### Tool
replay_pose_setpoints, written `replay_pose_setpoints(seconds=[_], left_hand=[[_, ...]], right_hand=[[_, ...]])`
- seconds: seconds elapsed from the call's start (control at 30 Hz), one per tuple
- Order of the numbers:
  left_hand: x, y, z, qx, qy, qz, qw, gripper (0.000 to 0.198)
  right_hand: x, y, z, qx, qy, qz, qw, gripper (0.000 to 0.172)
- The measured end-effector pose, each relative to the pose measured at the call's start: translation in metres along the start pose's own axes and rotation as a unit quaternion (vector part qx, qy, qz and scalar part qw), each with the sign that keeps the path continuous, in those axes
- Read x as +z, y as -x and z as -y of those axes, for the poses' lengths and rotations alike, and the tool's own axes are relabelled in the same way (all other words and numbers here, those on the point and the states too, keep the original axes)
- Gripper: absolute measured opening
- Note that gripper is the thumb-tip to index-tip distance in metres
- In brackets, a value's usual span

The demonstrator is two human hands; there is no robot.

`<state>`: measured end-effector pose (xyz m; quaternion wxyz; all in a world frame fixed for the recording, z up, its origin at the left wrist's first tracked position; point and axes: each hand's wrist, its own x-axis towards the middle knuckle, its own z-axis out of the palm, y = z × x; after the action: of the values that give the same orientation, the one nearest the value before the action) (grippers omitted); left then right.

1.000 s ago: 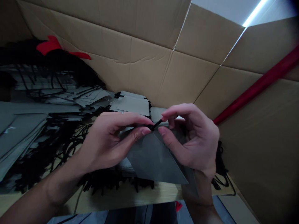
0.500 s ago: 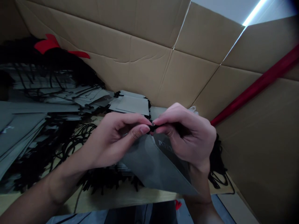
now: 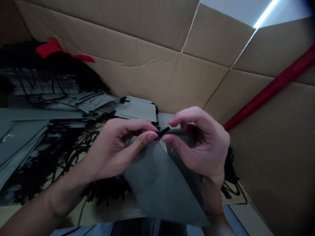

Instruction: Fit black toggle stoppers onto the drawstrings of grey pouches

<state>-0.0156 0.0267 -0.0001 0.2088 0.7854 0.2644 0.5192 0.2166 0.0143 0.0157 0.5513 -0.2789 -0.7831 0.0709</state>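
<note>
My left hand (image 3: 123, 149) pinches a short black cord (image 3: 163, 132) between thumb and forefinger, with the cord's end sticking out to the right. Just beside that end is my right hand (image 3: 201, 142), its thumb and forefinger spread apart. Below both hands hangs a grey paper bag (image 3: 164, 183), tilted, its top edge close to the cord. Pale lettering shows on its darker side, partly covered by my right hand. Where exactly the cord meets the bag is hidden by my fingertips.
Stacks of flat grey bags (image 3: 22, 137) with black cords fill the left side. Another stack (image 3: 139, 108) stands by the cardboard wall (image 3: 152, 78). Black cords (image 3: 228, 170) lie at the right. A red strip (image 3: 268, 88) slants across the wall above a wooden table (image 3: 118, 209).
My right thumb and forefinger have parted and let go of the cord, baring its end. My left hand keeps its pinch. The bag's lower part has swung down slightly.
</note>
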Motion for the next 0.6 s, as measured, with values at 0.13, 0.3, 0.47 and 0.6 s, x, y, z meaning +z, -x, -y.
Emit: replay_pose_setpoints(seconds=[0.13,0.3,0.47,0.6], left_hand=[[0.007,0.006,0.001,0.064,-0.055,-0.068,0.994,0.004],[0.010,0.011,0.005,0.117,-0.093,-0.073,0.986,0.013],[0.008,0.012,0.007,0.126,-0.129,-0.057,0.982,0.014],[0.002,0.010,0.007,0.161,-0.136,-0.051,0.976,0.016]], right_hand=[[0.006,0.002,0.009,-0.025,0.046,-0.006,0.999,0.017],[0.008,0.002,0.013,-0.017,0.069,0.026,0.997,0.021],[0.010,0.003,0.011,-0.013,0.071,0.016,0.997,0.021],[0.010,0.003,0.014,0.031,0.064,0.008,0.997,0.020]])
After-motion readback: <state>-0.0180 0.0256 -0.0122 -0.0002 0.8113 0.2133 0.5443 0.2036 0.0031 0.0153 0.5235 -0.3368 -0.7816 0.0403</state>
